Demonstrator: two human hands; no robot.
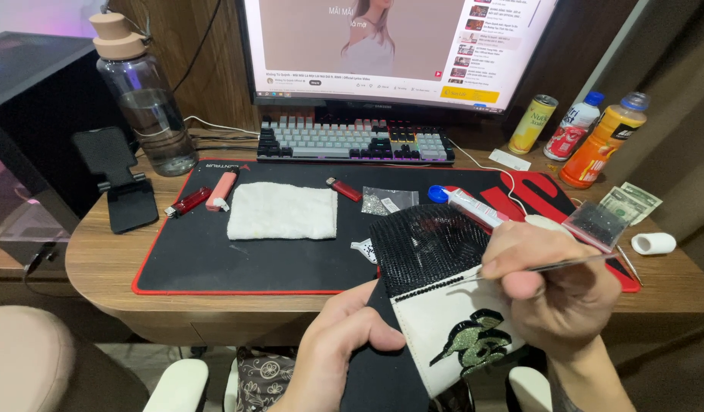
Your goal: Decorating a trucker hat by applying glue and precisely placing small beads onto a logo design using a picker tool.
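Note:
My left hand (343, 345) grips the lower left side of a black and white fabric piece (436, 267) that is covered in small dark rhinestones and carries a green glittery emblem. My right hand (556, 288) holds thin metal tweezers (573, 263), whose tip touches the row of stones where the black part meets the white part. A white glue tube with a blue cap (466, 204) lies on the mat just beyond the fabric. A clear bag of dark stones (598, 224) rests by my right hand.
A black desk mat with red edge (192, 259) holds a folded white cloth (283, 211), two lighters (207, 197), a red stick (344, 189) and a small bag (388, 200). Behind are a keyboard (356, 141), monitor (398, 46), water bottle (142, 99), phone stand (123, 183), drink bottles (588, 137), banknotes (630, 202).

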